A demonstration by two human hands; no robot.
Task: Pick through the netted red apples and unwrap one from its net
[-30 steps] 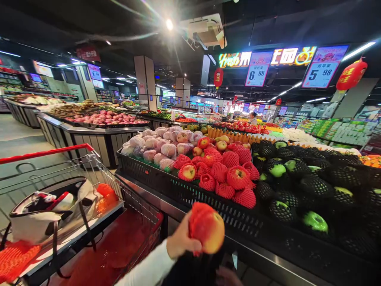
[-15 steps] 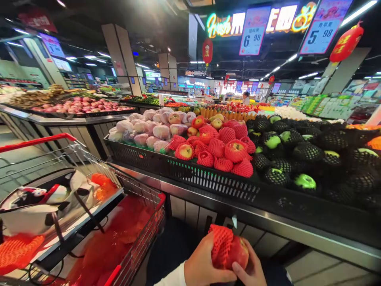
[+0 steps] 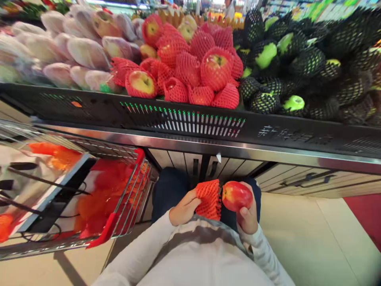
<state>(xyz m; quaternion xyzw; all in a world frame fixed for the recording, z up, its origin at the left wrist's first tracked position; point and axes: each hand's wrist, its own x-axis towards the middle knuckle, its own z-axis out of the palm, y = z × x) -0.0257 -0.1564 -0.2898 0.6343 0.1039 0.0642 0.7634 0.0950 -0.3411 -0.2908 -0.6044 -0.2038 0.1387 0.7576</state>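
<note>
Pale floor tiles of a shop lie below the person's light shirt and dark trousers. Above the knees, the left hand pinches the left edge of an orange-red foam net between its thumb and bent fingers. Just to the right, the right hand holds a bare apple, which is red with a yellowish left end; the thumb presses on its near side, and the other fingers curl behind the fruit, where they are partly hidden. A narrow gap shows between the net and the apple. On the left stands a wire cart with red corners, carrying some shiny red material and a pale bag with dark straps. Farther forward is the bench, with a metal edge, and upon it the black front wall of a display. Behind this wall, apples in red nets are heaped in the middle, pale wrapped fruits to the left, and green fruits in black nets to the right. Far beyond these, another person appears small and blurred.
</note>
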